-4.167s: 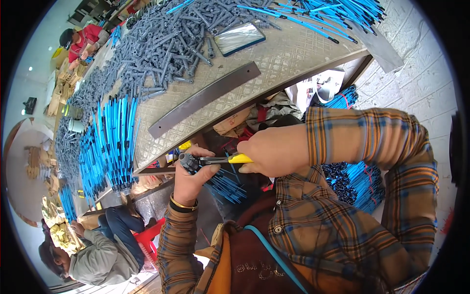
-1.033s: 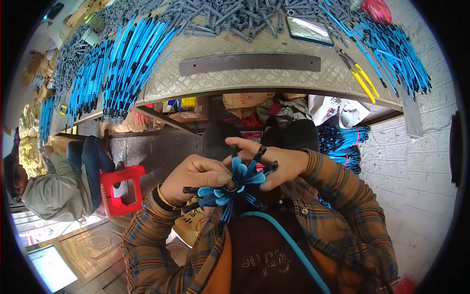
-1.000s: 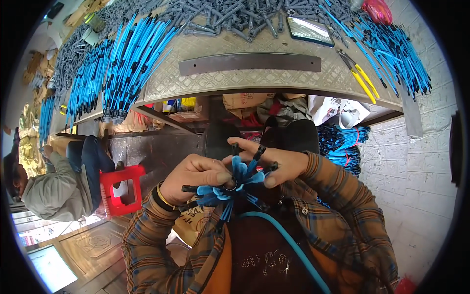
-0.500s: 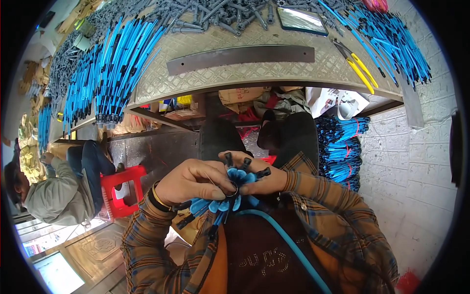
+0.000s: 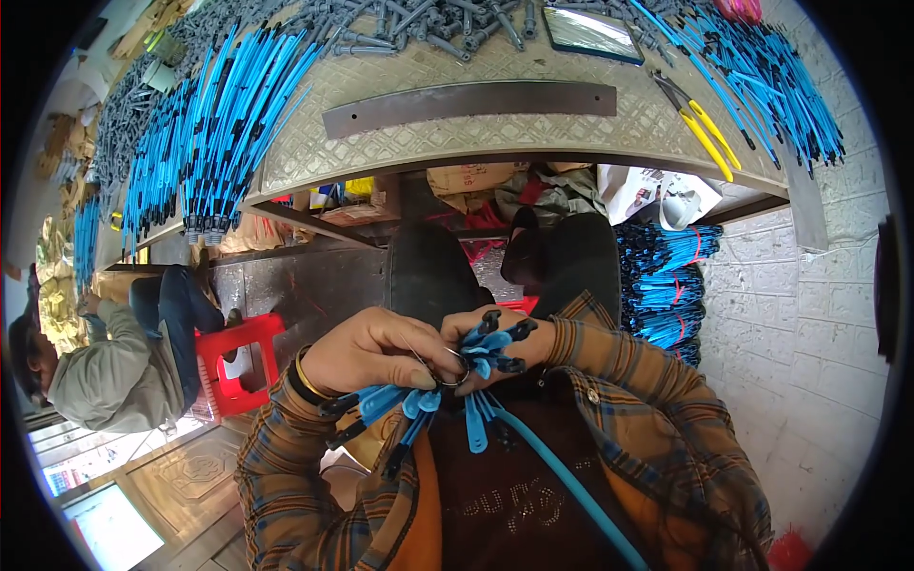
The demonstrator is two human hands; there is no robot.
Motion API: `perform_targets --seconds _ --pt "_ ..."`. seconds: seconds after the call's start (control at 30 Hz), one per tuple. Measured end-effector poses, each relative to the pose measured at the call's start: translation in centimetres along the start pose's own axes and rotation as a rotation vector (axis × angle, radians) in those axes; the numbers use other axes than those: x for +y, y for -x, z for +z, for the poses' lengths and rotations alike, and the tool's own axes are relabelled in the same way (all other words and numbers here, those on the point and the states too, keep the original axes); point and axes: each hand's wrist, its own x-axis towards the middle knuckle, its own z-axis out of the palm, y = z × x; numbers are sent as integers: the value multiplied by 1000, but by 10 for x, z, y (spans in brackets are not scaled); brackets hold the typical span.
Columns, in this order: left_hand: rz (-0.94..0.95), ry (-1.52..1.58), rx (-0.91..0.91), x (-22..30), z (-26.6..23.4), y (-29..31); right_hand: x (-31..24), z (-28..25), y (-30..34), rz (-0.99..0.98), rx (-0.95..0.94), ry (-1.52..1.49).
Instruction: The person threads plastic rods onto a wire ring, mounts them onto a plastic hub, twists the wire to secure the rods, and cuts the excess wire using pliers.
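Both hands meet in front of my chest around a thin metal ring (image 5: 439, 382). Flat blue strips with black tips (image 5: 475, 425) are gathered on it and fan out to both sides. With thumb and fingertips, my left hand (image 5: 367, 350) pinches the ring on its left side. My right hand (image 5: 541, 341) is closed on the ring's other side, its fingers partly hidden behind upright blue strips. Some strips hang below my left hand. A thicker light-blue band (image 5: 571, 487) runs from beneath the hands down across my dark shirt.
Ahead, a patterned worktable (image 5: 400, 152) carries a curved metal bar (image 5: 466, 103), yellow-handled pliers (image 5: 703, 128), a flat dark-framed object (image 5: 592, 34), grey plastic parts (image 5: 419, 24) and blue rods (image 5: 228, 124). Tied blue bundles (image 5: 666, 295) stack at right. Leftward, a person (image 5: 114, 366) sits by a red stool (image 5: 238, 366).
My right hand has turned, and the blue strips have spread apart into two groups, with more of the ring showing between them. My left hand keeps its pinch in nearly the same place.
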Motion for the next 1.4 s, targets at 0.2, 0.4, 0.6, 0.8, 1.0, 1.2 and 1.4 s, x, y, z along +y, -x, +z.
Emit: perform_targets --seconds 0.2,0.4,0.6,0.8,1.0,1.2,1.4 --pt "-104 83 -29 4 -2 2 15 0 0 -54 -60 -141" --pt "-55 206 -88 4 -3 -6 14 -7 3 -133 -76 -152" --pt "202 93 -204 -9 -5 -15 8 -1 3 -188 -38 -4" --pt "103 22 -133 -3 0 -14 7 2 9 -100 -26 -68" --pt "-1 34 -71 4 -9 -16 14 13 17 -102 172 -260" --pt "-201 88 -131 20 -16 -37 15 1 17 -67 148 -436" --pt "155 -351 674 116 -105 -93 21 -24 14 -63 40 -340"
